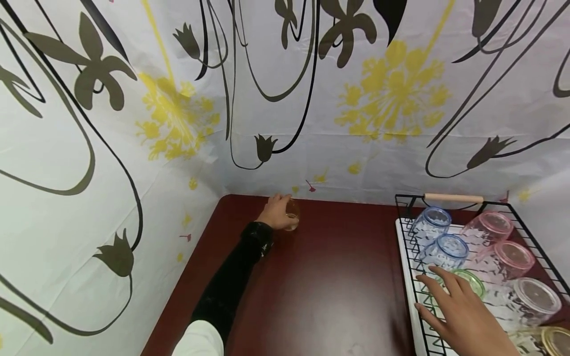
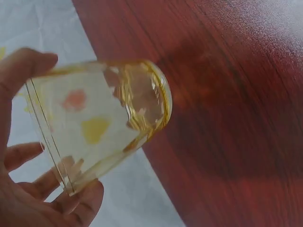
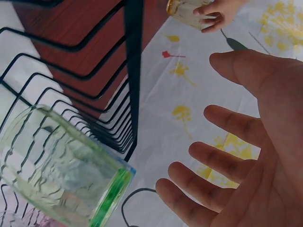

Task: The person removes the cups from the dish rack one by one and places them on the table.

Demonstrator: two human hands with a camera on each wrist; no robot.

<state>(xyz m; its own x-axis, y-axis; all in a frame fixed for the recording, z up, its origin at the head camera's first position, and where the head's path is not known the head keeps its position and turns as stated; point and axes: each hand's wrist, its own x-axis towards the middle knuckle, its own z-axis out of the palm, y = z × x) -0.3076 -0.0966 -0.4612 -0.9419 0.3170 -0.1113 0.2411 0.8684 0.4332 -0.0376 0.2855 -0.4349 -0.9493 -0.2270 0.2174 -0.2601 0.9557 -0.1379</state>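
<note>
Right hand (image 1: 467, 316): hung over the rack's near left side, fingers spread wide, holding nothing; the right wrist view showed it apart from the green glass.
Yellow glass (image 1: 556, 341): lay nearest in the rack, partly out of frame.
Clear glass (image 1: 538, 295): stood just beyond it.
Green glass (image 3: 61, 165): stood left of the clear one, half hidden behind the fingers in the head view.
Pink glasses (image 1: 514, 254): two, one behind the other on the right.
Blue glasses (image 1: 451, 245): two, left of the pink pair.
Rack (image 3: 134, 71): black wire over a white tray (image 1: 403, 257), a wooden handle (image 1: 453, 198) at its far end.
Table (image 1: 334, 277): dark red, under everything.
Left hand (image 1: 276, 212): gripped the held glass near its rim, thumb opposite fingers.
Held glass (image 2: 94, 109): yellow, at the table's far left corner, base toward the tabletop; whether it touched, I could not tell.
Cloth (image 1: 378, 168): white, flower-printed, hung behind.
</note>
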